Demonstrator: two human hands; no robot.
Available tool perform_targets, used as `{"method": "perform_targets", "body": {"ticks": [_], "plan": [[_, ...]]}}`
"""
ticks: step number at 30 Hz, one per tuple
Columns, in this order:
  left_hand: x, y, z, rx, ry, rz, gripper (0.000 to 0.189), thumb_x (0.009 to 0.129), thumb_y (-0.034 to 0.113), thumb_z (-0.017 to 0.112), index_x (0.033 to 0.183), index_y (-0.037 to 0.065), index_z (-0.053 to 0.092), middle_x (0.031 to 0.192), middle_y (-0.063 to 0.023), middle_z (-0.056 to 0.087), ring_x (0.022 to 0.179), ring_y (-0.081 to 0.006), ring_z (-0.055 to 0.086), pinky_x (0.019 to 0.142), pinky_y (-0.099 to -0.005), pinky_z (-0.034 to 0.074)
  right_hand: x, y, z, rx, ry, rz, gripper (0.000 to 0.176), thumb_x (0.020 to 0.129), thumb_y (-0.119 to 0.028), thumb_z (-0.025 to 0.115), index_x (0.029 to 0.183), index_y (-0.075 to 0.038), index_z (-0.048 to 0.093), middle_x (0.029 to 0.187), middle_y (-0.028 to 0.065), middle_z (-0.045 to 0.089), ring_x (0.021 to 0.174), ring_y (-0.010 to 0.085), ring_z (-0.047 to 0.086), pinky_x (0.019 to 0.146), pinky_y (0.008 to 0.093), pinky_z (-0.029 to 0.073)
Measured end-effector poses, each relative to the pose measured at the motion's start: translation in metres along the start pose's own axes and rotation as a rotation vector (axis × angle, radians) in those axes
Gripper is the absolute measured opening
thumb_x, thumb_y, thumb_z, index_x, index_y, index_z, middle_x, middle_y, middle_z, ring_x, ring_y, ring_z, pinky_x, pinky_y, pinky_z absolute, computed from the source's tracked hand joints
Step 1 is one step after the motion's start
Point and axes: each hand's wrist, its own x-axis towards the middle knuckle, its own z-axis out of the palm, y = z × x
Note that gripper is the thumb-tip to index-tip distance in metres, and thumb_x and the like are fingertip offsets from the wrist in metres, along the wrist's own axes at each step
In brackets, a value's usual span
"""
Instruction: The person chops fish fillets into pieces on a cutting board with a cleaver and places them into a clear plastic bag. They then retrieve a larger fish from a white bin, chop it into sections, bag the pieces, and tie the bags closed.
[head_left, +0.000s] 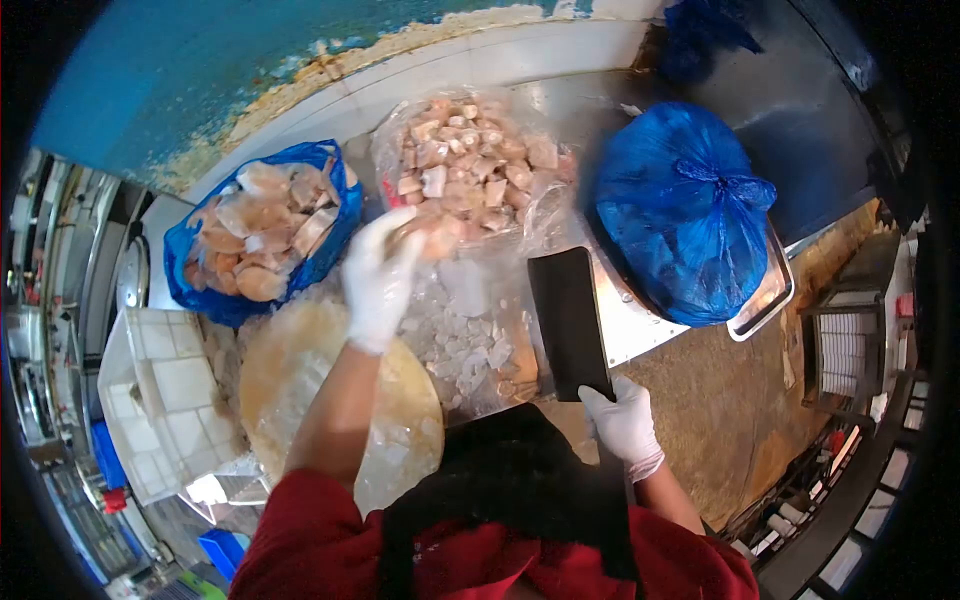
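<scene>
My gloved left hand (380, 285) is over the work surface, its fingertips at a blurred pinkish piece of raw fish (437, 238). That piece is at the near edge of a clear plastic bag (545, 215) heaped with cut fish chunks (465, 165). In my gloved right hand (625, 425) is the handle of a cleaver with a broad dark blade (568, 320). The blade stands away from the fish, to the right of loose ice (465, 345). Below my left forearm lies a round, worn cutting board (290, 370).
An open blue bag (345, 215) holds larger fish pieces at the left. A tied blue bag (690, 210) sits on a metal tray (765, 320) at the right. A white plastic crate (165, 400) stands beside the board. The painted wall (230, 70) bounds the far side.
</scene>
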Motion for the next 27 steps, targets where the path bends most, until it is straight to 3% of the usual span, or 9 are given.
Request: {"method": "perform_targets", "body": {"ticks": [1,4,7,10,14,16,20,23,27], "plan": [[-0.022,-0.003,-0.031,-0.277,0.059,-0.184,0.027,0.093,0.006,0.068,0.117,-0.005,0.065,0.115,-0.0108,0.069,0.101,-0.0143,0.066,0.090,-0.0280,0.052,0.001,0.001,0.003,-0.010,-0.010,-0.007,0.027,0.090,-0.018,0.071,0.104,0.006,0.068,0.065,0.0076,0.064,0.053,0.0088,0.057,0.050,0.0299,0.048],[-0.084,0.005,-0.110,-0.125,0.213,-0.537,0.031,0.096,0.009,0.064,0.124,-0.006,0.060,0.119,-0.0142,0.068,0.099,-0.0178,0.068,0.089,-0.0293,0.053,0.003,-0.001,0.019,-0.260,-0.085,-0.181,0.030,0.088,-0.018,0.071,0.104,0.007,0.066,0.067,0.0186,0.065,0.056,0.0207,0.065,0.055,0.0367,0.052],[-0.163,-0.040,-0.156,-0.298,0.349,-0.457,0.029,0.097,0.012,0.064,0.120,-0.005,0.063,0.117,-0.0118,0.070,0.098,-0.0164,0.068,0.087,-0.0280,0.053,-0.009,-0.037,0.061,-0.440,-0.199,-0.593,0.027,0.088,-0.018,0.070,0.103,0.004,0.065,0.079,0.0285,0.065,0.077,0.0433,0.068,0.064,0.0448,0.054],[-0.196,-0.028,-0.163,-0.270,0.504,-0.731,0.024,0.095,0.013,0.065,0.113,-0.004,0.066,0.115,-0.0102,0.071,0.098,-0.0148,0.068,0.087,-0.0264,0.052,-0.013,-0.042,0.104,-0.572,-0.336,-0.647,0.027,0.090,-0.024,0.066,0.099,0.001,0.064,0.078,0.0278,0.064,0.076,0.0448,0.066,0.065,0.0472,0.053],[-0.217,-0.027,-0.165,-0.026,0.350,-0.628,0.019,0.094,0.012,0.066,0.106,-0.002,0.067,0.107,-0.0111,0.073,0.094,-0.0154,0.068,0.084,-0.0274,0.053,-0.020,-0.045,0.166,-0.853,-0.448,-0.757,0.030,0.094,-0.031,0.057,0.087,-0.001,0.059,0.073,0.0270,0.063,0.073,0.0471,0.063,0.064,0.0532,0.050],[-0.232,-0.065,-0.162,0.084,0.434,-0.444,0.025,0.090,0.017,0.070,0.106,-0.002,0.067,0.099,-0.0134,0.074,0.090,-0.0165,0.069,0.080,-0.0290,0.054,-0.025,-0.046,0.188,-0.883,-0.473,-0.827,0.030,0.094,-0.030,0.058,0.087,-0.002,0.059,0.072,0.0270,0.063,0.072,0.0472,0.063,0.064,0.0535,0.050],[-0.237,-0.080,-0.163,-0.099,0.471,-0.649,0.036,0.079,0.025,0.076,0.103,-0.001,0.067,0.090,-0.0155,0.073,0.084,-0.0193,0.070,0.075,-0.0304,0.055,-0.048,-0.093,0.214,-0.978,-0.330,-1.080,0.028,0.092,-0.029,0.060,0.086,-0.001,0.060,0.070,0.0262,0.062,0.069,0.0454,0.064,0.063,0.0518,0.051],[-0.241,-0.080,-0.160,-0.153,0.514,-0.627,0.030,0.081,0.020,0.074,0.101,-0.002,0.066,0.088,-0.0143,0.073,0.083,-0.0188,0.070,0.073,-0.0306,0.054,-0.081,-0.144,0.234,-0.716,-0.121,-1.518,0.024,0.090,-0.023,0.067,0.085,0.000,0.060,0.066,0.0232,0.062,0.062,0.0411,0.064,0.058,0.0483,0.051],[-0.243,-0.064,-0.164,-0.230,0.512,-0.679,0.024,0.081,0.015,0.072,0.099,-0.001,0.066,0.087,-0.0133,0.073,0.083,-0.0191,0.071,0.073,-0.0308,0.054,-0.107,-0.171,0.262,-0.280,-0.213,-1.618,0.023,0.092,-0.021,0.069,0.086,-0.001,0.060,0.065,0.0206,0.062,0.056,0.0366,0.064,0.050,0.0426,0.049]]}}
